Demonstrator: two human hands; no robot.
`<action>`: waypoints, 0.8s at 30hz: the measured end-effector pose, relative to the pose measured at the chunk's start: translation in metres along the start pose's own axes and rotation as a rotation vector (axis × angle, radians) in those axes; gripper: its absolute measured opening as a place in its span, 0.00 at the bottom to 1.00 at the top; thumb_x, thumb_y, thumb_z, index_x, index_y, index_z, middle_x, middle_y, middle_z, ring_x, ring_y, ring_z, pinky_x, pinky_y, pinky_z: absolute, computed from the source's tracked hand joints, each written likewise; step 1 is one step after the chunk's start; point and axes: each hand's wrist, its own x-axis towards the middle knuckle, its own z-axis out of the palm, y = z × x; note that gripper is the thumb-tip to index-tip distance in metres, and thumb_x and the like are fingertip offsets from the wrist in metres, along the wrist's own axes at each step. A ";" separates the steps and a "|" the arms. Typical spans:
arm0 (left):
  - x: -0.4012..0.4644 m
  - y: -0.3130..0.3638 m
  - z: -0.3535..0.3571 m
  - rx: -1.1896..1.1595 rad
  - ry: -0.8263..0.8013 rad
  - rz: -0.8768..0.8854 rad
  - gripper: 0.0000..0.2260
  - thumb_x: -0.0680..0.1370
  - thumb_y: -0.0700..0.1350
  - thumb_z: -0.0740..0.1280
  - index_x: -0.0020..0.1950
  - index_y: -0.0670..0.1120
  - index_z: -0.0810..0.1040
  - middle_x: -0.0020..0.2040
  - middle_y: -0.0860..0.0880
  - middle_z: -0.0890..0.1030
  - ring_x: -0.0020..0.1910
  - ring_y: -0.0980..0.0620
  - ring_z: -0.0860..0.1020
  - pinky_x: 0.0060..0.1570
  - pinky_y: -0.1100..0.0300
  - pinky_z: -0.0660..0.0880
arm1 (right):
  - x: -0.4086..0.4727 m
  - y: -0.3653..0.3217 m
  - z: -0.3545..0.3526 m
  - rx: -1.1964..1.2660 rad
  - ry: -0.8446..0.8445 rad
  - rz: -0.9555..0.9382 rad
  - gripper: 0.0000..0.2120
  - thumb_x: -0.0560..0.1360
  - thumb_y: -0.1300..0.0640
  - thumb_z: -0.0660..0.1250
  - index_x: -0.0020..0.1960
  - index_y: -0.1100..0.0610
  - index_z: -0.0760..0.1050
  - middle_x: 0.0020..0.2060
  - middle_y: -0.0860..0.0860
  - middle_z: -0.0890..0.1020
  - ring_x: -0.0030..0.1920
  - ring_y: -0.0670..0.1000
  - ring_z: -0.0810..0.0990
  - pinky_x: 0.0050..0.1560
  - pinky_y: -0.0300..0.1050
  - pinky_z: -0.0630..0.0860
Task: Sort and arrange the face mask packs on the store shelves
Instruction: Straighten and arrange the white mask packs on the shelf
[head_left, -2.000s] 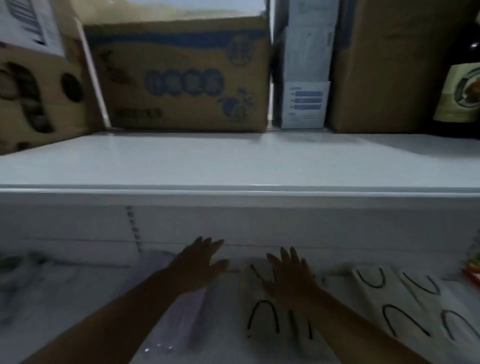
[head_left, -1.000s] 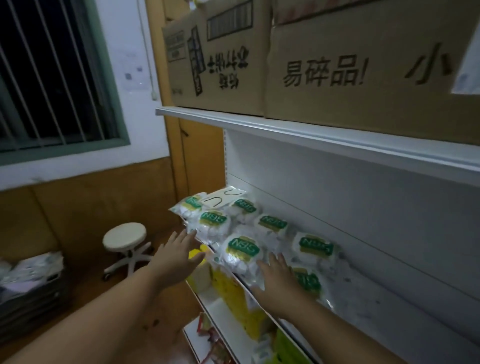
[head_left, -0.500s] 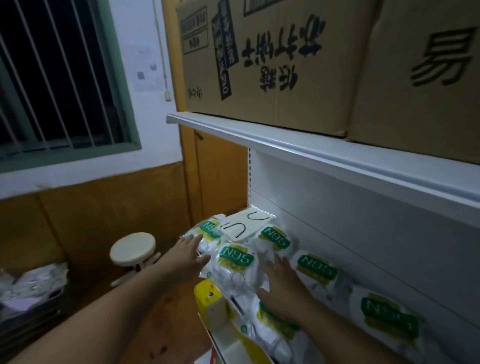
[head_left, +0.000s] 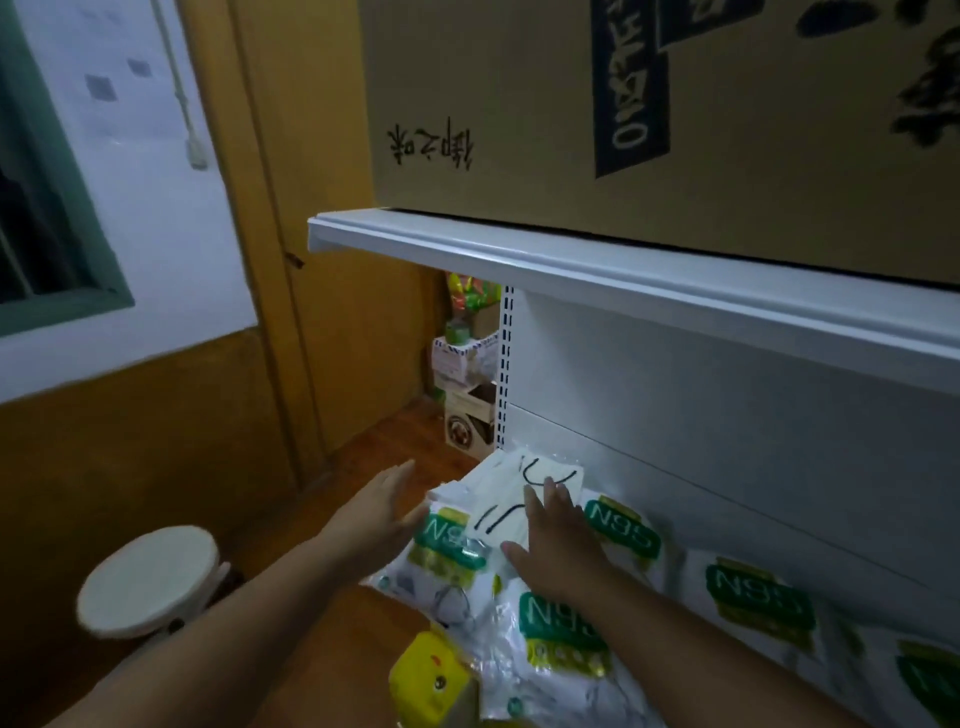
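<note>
N95 packs (head_left: 563, 631): white bags, green-yellow labels, lying overlapped along shelf (head_left: 852, 644). Clear pack (head_left: 524, 496), black ear loops, on top at shelf end. Right hand (head_left: 558, 545) flat on packs, fingers straight. Left hand (head_left: 382, 514) open, touching end pack's edge.

You see white N95 packs (head_left: 561, 623) with green-yellow labels | above them, white pack (head_left: 524, 493) with black loops | below them, yellow box (head_left: 426, 675) | overhead, brown carton (head_left: 519, 104), black print

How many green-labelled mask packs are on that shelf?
5 packs: one beside the left hand, one behind the right hand, one below that wrist, two further right. Others may lie hidden.
</note>
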 end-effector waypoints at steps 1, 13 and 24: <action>0.009 -0.002 0.001 -0.034 -0.004 0.025 0.31 0.79 0.59 0.60 0.79 0.53 0.53 0.78 0.50 0.57 0.76 0.51 0.58 0.71 0.55 0.60 | 0.005 -0.001 0.002 -0.027 -0.005 0.046 0.39 0.78 0.39 0.57 0.78 0.57 0.42 0.77 0.59 0.42 0.77 0.59 0.42 0.76 0.56 0.47; 0.073 0.015 0.026 -0.402 -0.115 0.070 0.20 0.79 0.51 0.63 0.72 0.52 0.68 0.69 0.51 0.73 0.65 0.51 0.73 0.52 0.62 0.73 | 0.020 0.008 0.018 0.049 0.111 0.172 0.29 0.76 0.42 0.63 0.72 0.53 0.64 0.66 0.53 0.74 0.66 0.53 0.71 0.66 0.49 0.69; 0.072 0.024 0.023 -1.287 -0.747 -0.165 0.26 0.78 0.62 0.57 0.66 0.45 0.76 0.62 0.39 0.79 0.59 0.39 0.79 0.57 0.45 0.77 | 0.010 -0.019 -0.003 0.324 0.295 -0.099 0.24 0.75 0.44 0.64 0.69 0.45 0.66 0.66 0.47 0.73 0.65 0.48 0.72 0.63 0.42 0.67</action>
